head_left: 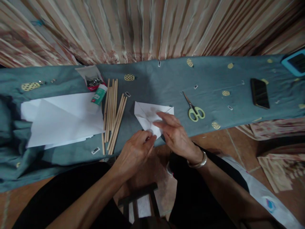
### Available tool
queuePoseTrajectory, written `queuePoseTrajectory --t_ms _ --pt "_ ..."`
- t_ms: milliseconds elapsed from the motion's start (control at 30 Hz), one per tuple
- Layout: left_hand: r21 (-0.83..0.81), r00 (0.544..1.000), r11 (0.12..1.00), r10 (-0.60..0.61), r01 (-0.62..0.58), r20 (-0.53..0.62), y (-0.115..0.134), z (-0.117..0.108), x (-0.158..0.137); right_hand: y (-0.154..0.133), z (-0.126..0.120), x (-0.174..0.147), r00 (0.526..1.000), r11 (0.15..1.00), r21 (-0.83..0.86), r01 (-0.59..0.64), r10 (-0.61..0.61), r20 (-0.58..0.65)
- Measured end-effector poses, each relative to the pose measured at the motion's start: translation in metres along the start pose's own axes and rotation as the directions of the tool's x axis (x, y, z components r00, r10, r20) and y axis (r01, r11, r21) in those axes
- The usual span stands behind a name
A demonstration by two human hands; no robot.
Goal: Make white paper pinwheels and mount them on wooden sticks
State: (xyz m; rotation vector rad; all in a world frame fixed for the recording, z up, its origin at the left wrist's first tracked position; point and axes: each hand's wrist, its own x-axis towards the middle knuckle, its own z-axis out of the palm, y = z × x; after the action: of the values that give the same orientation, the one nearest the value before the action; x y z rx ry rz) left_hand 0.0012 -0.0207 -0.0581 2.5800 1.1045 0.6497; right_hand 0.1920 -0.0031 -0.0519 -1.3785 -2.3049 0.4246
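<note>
A folded piece of white paper (145, 111) lies at the front edge of the cloth-covered bench, with creases running in from its corners. My left hand (137, 148) pinches its near corner between thumb and bent fingers. Over the paper's right part is my right hand (175, 133), fingers stretched out and apart, fingertips on or just above the sheet; I cannot tell which. Green-handled scissors (195, 113) rest to the right of the paper. To its left lie several thin wooden sticks (111, 111).
A stack of white sheets (64, 122) lies at left. Behind it stand an open box of small metal pieces (93, 81) and a green-and-white small box (98, 94). A black phone (259, 93) and a blue-edged device (295, 63) lie at right. A curtain (143, 31) hangs behind.
</note>
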Motion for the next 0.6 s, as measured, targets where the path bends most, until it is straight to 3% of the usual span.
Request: queuePoseTrajectory --t_ms 133,333,467,600 --pt "0.004 1.000 1.000 0.014 -0.014 -0.016 0.001 -0.001 0.001 0.020 -0.012 0.015 0.992 0.996 -0.028 -0.087 0.084 -0.090" --pt "-0.013 0.999 0.999 0.043 -0.043 0.001 -0.004 -0.010 0.006 0.040 -0.020 0.028 0.994 0.984 -0.142 -0.105 0.101 -0.039" --pt "0.012 0.997 0.997 0.078 -0.077 -0.005 -0.018 -0.020 0.009 0.043 -0.033 0.018 0.983 0.985 -0.051 -0.165 0.160 -0.089" --pt "0.124 0.997 0.990 0.065 -0.060 -0.037 -0.037 -0.023 0.014 0.042 -0.042 0.004 0.947 0.945 0.076 -0.319 0.321 -0.026"
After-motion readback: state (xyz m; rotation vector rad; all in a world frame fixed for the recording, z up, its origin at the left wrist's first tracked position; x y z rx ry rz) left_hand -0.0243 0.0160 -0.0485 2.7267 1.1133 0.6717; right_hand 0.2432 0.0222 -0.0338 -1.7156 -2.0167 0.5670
